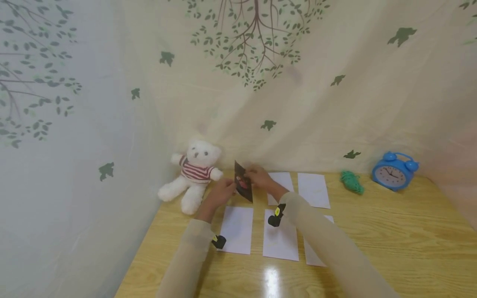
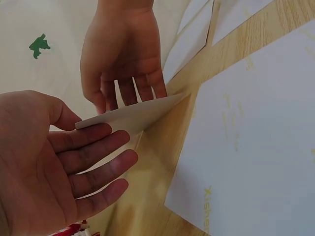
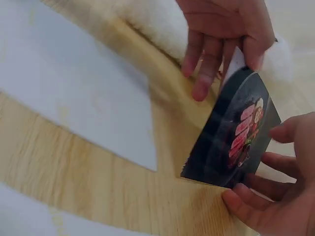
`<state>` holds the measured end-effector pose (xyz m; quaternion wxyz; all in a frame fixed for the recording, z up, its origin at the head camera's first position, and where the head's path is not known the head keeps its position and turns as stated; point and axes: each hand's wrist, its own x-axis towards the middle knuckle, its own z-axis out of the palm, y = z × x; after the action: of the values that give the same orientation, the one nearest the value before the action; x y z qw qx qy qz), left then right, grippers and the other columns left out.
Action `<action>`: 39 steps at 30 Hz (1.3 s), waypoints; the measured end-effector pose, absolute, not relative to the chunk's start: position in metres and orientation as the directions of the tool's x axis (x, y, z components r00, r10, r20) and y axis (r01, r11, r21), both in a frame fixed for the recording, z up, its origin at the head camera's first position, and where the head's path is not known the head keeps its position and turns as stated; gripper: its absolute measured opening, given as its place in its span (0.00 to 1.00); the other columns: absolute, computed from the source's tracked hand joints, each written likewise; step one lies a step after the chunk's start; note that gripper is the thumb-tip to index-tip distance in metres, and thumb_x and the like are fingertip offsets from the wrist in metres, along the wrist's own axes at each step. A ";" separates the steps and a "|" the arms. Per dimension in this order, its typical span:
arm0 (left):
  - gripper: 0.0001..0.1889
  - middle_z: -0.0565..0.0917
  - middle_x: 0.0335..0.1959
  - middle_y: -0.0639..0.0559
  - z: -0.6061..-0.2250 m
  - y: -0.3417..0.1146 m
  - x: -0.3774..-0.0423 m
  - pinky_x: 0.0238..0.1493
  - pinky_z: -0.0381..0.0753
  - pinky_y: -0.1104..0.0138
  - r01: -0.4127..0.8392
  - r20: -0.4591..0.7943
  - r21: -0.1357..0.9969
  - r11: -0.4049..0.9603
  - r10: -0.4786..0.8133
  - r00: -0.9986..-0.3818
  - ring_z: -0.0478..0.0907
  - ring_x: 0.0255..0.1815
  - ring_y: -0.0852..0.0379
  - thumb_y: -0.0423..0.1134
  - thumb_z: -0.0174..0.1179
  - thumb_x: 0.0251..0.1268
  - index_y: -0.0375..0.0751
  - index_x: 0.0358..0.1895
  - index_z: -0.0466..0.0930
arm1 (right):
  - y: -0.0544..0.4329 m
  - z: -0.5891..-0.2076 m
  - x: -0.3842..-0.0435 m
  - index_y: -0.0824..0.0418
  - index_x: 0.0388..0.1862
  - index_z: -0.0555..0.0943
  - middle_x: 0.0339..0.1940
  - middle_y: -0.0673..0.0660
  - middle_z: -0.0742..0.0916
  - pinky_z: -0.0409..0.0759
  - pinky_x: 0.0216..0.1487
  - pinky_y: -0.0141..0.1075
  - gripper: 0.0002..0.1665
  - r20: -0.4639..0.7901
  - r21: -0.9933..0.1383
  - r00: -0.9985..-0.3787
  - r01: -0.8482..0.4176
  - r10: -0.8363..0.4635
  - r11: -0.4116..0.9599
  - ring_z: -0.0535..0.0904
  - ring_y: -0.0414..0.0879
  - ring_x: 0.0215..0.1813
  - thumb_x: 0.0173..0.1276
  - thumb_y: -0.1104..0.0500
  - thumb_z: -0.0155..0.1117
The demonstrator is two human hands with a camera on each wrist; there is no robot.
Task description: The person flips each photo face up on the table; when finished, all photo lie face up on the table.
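A photo card (image 1: pixel 244 184) with a dark printed face stands tilted on edge over the wooden table. Its picture (image 3: pixel 246 130) looks like sliced pink meat on black, and its back (image 2: pixel 133 115) is plain and pale. My left hand (image 1: pixel 222 191) pinches one edge between thumb and fingers. At the opposite edge, my right hand (image 1: pixel 258 176) holds the card, fingertips along its border. In the left wrist view, the left hand (image 2: pixel 64 162) has its other fingers spread below the card, and the right hand (image 2: pixel 123 54) reaches down behind it.
White cards (image 1: pixel 236 229) lie face down in two rows, several in all. A white teddy bear (image 1: pixel 197 174) in a striped sweater sits left of my hands. Green yarn (image 1: pixel 352 182) and a blue alarm clock (image 1: pixel 395 171) stand toward the back right, before a patterned curtain (image 1: pixel 238 107).
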<state>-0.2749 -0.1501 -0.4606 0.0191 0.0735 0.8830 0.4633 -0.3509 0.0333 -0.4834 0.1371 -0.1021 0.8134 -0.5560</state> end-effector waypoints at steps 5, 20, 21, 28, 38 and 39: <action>0.15 0.83 0.27 0.40 -0.465 -0.154 -0.277 0.27 0.72 0.69 0.094 0.021 0.827 0.554 0.136 -0.990 0.80 0.28 0.50 0.36 0.51 0.73 0.38 0.25 0.76 | 0.030 -0.483 -0.343 0.67 0.57 0.86 0.57 0.66 0.90 0.84 0.58 0.43 0.21 -0.005 -0.746 -0.902 -0.283 -0.431 0.602 0.86 0.54 0.56 0.75 0.52 0.64; 0.17 0.74 0.18 0.56 -0.475 -0.164 -0.281 0.22 0.69 0.67 0.066 -0.006 0.702 0.709 0.098 -0.995 0.69 0.19 0.58 0.40 0.54 0.75 0.45 0.22 0.75 | 0.029 -0.478 -0.321 0.53 0.76 0.76 0.77 0.65 0.76 0.73 0.65 0.63 0.43 -0.152 -0.447 -0.881 -0.344 -0.449 0.826 0.69 0.66 0.67 0.75 0.27 0.55; 0.17 0.75 0.18 0.56 -0.476 -0.165 -0.282 0.23 0.69 0.67 0.066 -0.005 0.688 0.723 0.096 -0.995 0.69 0.19 0.58 0.40 0.54 0.74 0.45 0.21 0.75 | 0.029 -0.480 -0.321 0.53 0.76 0.76 0.77 0.65 0.75 0.73 0.65 0.62 0.44 -0.150 -0.439 -0.882 -0.345 -0.447 0.829 0.69 0.65 0.67 0.74 0.27 0.57; 0.18 0.76 0.17 0.55 -0.484 -0.170 -0.285 0.23 0.70 0.67 0.041 -0.007 0.623 0.781 0.058 -0.998 0.71 0.20 0.56 0.40 0.60 0.71 0.44 0.18 0.77 | 0.025 -0.489 -0.322 0.53 0.80 0.71 0.77 0.64 0.71 0.67 0.72 0.60 0.49 -0.179 -0.374 -0.887 -0.338 -0.425 0.863 0.67 0.62 0.68 0.70 0.26 0.61; 0.17 0.79 0.23 0.50 -0.485 -0.173 -0.280 0.25 0.74 0.64 -0.046 -0.064 0.597 0.801 -0.009 -0.998 0.76 0.25 0.53 0.43 0.65 0.72 0.43 0.24 0.76 | 0.023 -0.487 -0.315 0.52 0.79 0.72 0.73 0.62 0.75 0.69 0.68 0.57 0.49 -0.144 -0.314 -0.898 -0.358 -0.417 0.879 0.68 0.57 0.62 0.68 0.29 0.68; 0.17 0.79 0.23 0.50 -0.486 -0.173 -0.280 0.25 0.74 0.64 -0.049 -0.070 0.593 0.804 -0.009 -0.997 0.76 0.25 0.53 0.43 0.65 0.72 0.42 0.24 0.76 | 0.023 -0.486 -0.314 0.52 0.79 0.72 0.73 0.62 0.75 0.69 0.68 0.57 0.49 -0.142 -0.309 -0.898 -0.359 -0.416 0.881 0.68 0.57 0.62 0.67 0.29 0.68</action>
<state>-0.2798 -0.1730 -0.4859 0.0319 -0.0154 0.9491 0.3128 -0.3143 0.0233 -0.4865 0.1027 -0.2008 0.9643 -0.1388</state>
